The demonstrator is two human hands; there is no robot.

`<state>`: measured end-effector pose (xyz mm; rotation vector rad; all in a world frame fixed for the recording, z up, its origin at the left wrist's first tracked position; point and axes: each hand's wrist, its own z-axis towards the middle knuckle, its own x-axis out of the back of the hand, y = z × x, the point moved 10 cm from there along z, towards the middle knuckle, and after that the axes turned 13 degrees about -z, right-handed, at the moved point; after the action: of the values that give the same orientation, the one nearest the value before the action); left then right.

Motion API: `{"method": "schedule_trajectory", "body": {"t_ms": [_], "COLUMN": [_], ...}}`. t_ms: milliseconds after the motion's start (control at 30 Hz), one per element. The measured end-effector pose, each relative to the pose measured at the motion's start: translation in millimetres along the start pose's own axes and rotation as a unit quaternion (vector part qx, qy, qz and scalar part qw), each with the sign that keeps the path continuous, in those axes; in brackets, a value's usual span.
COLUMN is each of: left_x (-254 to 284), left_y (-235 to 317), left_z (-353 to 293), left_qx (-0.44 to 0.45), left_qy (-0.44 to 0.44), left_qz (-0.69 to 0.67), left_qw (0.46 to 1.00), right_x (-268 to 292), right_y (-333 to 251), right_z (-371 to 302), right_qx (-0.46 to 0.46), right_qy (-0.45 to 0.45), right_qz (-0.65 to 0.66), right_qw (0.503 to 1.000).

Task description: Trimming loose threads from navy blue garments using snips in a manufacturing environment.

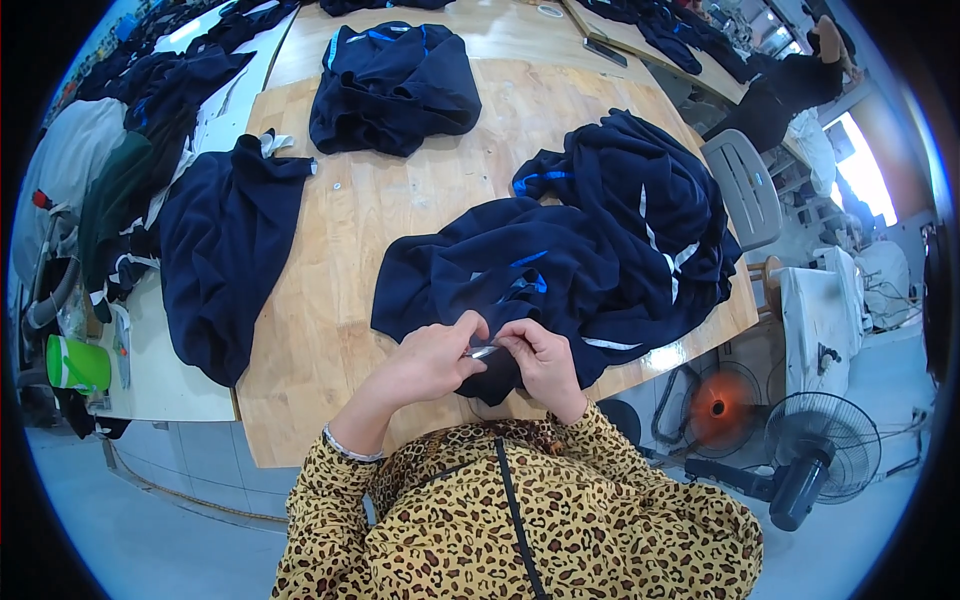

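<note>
A heap of navy garment (520,260) with bright blue and white trim lies on the wooden table, reaching to its near edge. Over its near part, my left hand (430,362) is closed round a small shiny metal tool (482,352), whose exact kind I cannot make out. Close beside it, the fingers of my right hand (543,365) are pinched together at the dark cloth near the tool's tip. Both hands almost touch, and the fingers hide the exact spot they grip.
Folded navy garments (400,90) lie at the table's far side, and another navy piece (230,250) at the left. A bright green container (78,364) is at far left. To the right stand a grey plastic chair (745,190) and a fan (822,450).
</note>
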<state>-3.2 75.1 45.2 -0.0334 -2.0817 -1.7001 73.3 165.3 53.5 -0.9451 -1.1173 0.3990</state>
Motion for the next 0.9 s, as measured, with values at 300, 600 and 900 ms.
{"method": "schedule_trajectory", "body": {"t_ms": [300, 600, 900], "left_x": [20.7, -20.2, -11.8], "left_y": [-29.5, -25.5, -18.5], "left_z": [-6.2, 6.1, 7.5], "left_qx": [0.026, 0.033, -0.015], "left_qy": [0.148, 0.141, 0.142], "left_qz": [-0.275, -0.522, -0.495], "left_qw": [0.950, 0.841, 0.857], "right_x": [0.0, -9.7, -34.3], "right_y": [32.5, 41.1, 56.5], "right_z": [-3.9, -10.6, -25.7], "right_qx": [-0.164, -0.205, -0.377], "right_qy": [0.051, 0.063, 0.018], "right_qz": [0.403, 0.506, 0.625], "right_qw": [0.899, 0.836, 0.684]}}
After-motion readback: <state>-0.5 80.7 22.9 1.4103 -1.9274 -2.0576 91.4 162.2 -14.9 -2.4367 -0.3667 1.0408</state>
